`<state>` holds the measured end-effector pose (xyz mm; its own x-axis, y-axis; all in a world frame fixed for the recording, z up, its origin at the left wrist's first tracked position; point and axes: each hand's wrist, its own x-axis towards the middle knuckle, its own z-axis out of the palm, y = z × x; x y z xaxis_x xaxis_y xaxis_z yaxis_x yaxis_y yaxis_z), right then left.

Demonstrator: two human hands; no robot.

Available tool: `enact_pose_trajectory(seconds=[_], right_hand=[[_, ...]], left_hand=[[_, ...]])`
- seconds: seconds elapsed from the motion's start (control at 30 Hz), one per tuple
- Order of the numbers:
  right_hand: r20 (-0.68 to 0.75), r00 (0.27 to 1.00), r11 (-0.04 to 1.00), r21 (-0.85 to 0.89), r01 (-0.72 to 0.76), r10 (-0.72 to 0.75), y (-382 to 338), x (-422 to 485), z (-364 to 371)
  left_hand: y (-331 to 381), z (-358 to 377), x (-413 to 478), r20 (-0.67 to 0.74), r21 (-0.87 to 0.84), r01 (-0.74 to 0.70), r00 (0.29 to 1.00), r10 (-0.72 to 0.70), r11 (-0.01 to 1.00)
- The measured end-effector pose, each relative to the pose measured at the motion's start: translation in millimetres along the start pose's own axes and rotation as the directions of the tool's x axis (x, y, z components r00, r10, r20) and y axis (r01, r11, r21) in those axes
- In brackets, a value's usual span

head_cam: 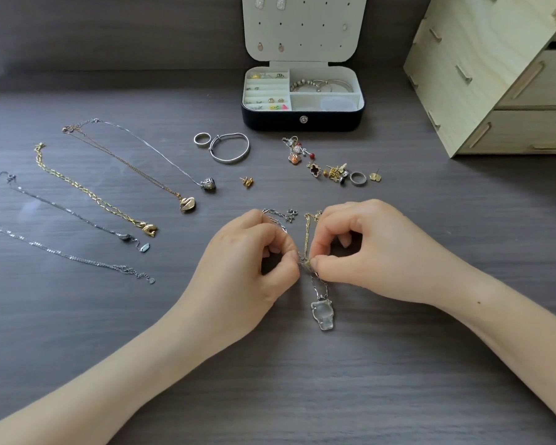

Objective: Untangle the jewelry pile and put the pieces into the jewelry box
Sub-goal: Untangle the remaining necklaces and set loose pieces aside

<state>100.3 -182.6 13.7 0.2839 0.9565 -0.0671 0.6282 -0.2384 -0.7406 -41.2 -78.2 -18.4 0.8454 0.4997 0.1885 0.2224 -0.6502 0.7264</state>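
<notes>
"Head view, looking down on the tangle. Pinched from both sides: left hand curled on one side of it, right hand curled on the other, thumb and forefinger of each closed on the strands."

"Sitting where?"

"Low at the near middle of the table, resting on it or just lifted, cannot tell which. Well short of the jewelry box, open at the back. Made up of a gold chain and a silver chain running up between the knuckles, plus a clear pendant lying flat just below."

"Risks from here?"

"Pull apart too hard and probably cinch the knot, or snap a fine link. Drag sideways and maybe sweep the loose silver end into the earring cluster, starting a fresh snarl. Lose the pinch and likely let the loop close up again."

"Counts?"

"Two chains and one pendant in the tangle. Five laid-out necklaces, straight and apart, at left. One ring touching one bangle; a second ring in the cluster. One small heap of gold studs, apparently a pair. Cluster too jumbled to count. One wooden drawer unit at right."
</notes>
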Motion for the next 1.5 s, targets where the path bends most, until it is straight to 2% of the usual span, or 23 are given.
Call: enact_pose_trajectory(seconds=[0.4, 0.63, 0.83, 0.97, 1.2, 1.43, 1.5], right_hand=[[0.074, 0.997, 0.997, 0.066, -0.029, 0.024, -1.3, -0.6, -10.0], [0.093, 0.995, 0.992, 0.116, -0.052, 0.041, -0.9, -1.1, -12.8], [0.101, 0.993, 0.969, 0.231, -0.088, 0.066, -2.7, -0.5, -13.6], [0.105, 0.992, 0.960, 0.263, -0.091, 0.065, -2.0, 0.5, -13.0], [0.115, 0.992, 0.965, 0.251, -0.080, 0.053, -1.4, 1.4, -11.2], [0.100, 0.992, 0.981, 0.170, -0.096, 0.080, 0.0, -0.5, -15.6], [0.094, 0.991, 0.991, 0.094, -0.100, 0.091, -0.7, -1.6, -17.2]], left_hand=[[7.2, -3.5, 0.0, -0.012, -0.014, 0.054, 0.998, -0.054, 0.998], [8.8, -3.6, -4.2, 0.002, -0.009, -0.021, 1.000, 0.021, 1.000], [12.9, -1.0, -3.1, -0.022, -0.008, 0.054, 0.998, -0.054, 0.999], [17.2, -4.8, 0.0, 0.011, -0.125, 0.139, 0.990, -0.139, 0.982], [15.7, -7.2, 0.8, 0.023, -0.183, 0.184, 0.983, -0.183, 0.966], [13.1, -5.7, 0.0, -0.025, -0.093, 0.135, 0.990, -0.138, 0.986], [9.9, -6.7, -0.7, -0.067, -0.006, 0.082, 0.994, -0.082, 0.997]])
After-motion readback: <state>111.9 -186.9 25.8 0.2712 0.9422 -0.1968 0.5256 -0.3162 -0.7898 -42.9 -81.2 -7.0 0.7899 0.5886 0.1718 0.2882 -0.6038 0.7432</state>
